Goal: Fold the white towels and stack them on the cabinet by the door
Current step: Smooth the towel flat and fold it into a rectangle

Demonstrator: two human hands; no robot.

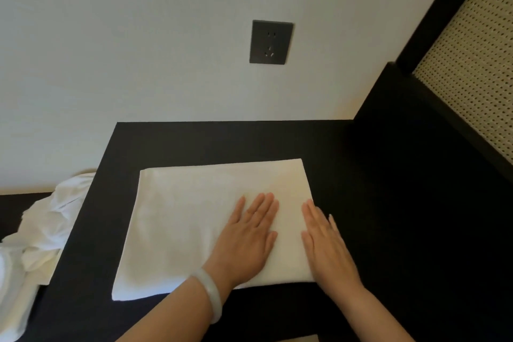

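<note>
Both my hands lie flat with the fingers straight and holding nothing. My left hand (249, 233), the one with the pale bracelet (211, 291) on the wrist, presses on the right part of the folded towel (194, 225), and my right hand (324, 241) lies along its right edge, partly on the cloth and partly on the dark cabinet top (249, 141). The towel is a neat rectangle near the front of this top, below the wall socket (271, 41). I think I am smoothing the last fold. The risk is in the pressing itself: the top looks smooth, so if I push sideways the whole towel may slide and its layers may shift apart. When I lift my hands, the fold on the right can also spring open. The crumpled towels (47, 225) wait at the left corner, partly off the edge — a careless pull there may drag them down. I cannot see any door from here.
</note>
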